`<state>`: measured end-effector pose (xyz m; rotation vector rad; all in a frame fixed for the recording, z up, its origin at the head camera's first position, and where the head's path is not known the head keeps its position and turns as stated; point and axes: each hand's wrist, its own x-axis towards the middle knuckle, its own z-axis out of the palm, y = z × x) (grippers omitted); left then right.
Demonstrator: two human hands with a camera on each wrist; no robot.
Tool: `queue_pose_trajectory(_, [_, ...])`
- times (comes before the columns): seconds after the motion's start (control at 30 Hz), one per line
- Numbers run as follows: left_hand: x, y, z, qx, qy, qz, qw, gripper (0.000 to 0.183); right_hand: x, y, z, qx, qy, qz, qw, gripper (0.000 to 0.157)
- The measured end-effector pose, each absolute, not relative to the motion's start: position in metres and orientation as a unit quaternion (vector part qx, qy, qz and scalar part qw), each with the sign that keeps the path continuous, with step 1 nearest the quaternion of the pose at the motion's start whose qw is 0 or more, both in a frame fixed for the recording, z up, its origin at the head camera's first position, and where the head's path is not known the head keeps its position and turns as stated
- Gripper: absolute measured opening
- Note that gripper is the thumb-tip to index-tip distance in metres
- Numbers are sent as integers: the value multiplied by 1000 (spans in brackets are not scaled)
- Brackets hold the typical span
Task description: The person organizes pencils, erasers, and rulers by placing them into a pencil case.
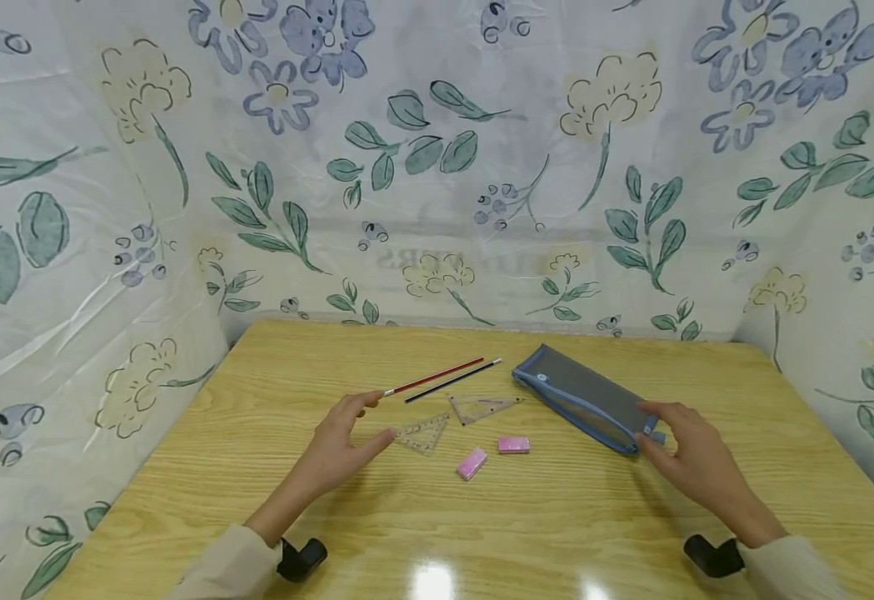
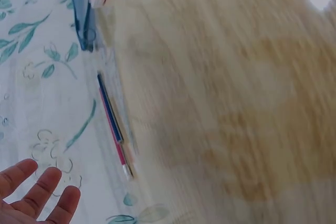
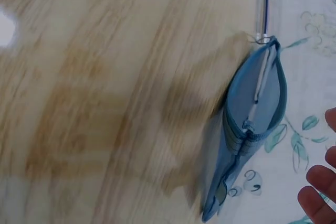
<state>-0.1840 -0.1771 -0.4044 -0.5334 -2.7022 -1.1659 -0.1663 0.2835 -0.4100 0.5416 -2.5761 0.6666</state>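
My left hand (image 1: 342,437) hovers with fingers spread, left of a clear triangular set square (image 1: 423,434) and below the end of a red pencil (image 1: 437,376). A dark blue pencil (image 1: 451,381) lies beside the red one. My right hand (image 1: 695,454) is at the near right end of a blue-edged mesh pencil case (image 1: 594,387), thumb and fingers apart around that end; whether they touch it is unclear. In the right wrist view the zip mouth of the pencil case (image 3: 254,95) gapes, and the visible fingers (image 3: 320,182) are off to its right.
A second clear set square (image 1: 485,407) and two pink erasers, one (image 1: 514,445) level and the other (image 1: 471,463) slanted, lie mid-table. The wooden table (image 1: 422,517) ends at a floral cloth (image 1: 437,200) behind and at both sides.
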Motion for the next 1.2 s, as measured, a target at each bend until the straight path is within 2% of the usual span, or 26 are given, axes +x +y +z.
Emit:
queue_pose_trajectory(0.23, [-183,-165,-407,-182,-887,-424,37,53,-168,279,-412,196,-934,219,204,44])
queue_pose_trajectory(0.7, [-179,-148,-415,-180,-878,-443,16,43,-172,276,-417,178,-951,192,168,39])
queue_pose_trajectory(0.9, [-175,-140,-416,-157,-863,-479,10,34,-175,274,-420,173,-950,200,163,37])
queue_pose_trajectory(1.2, [-176,-129,-422,-141,-845,-516,-14,31,-180,270,-422,175,-947,207,170,35])
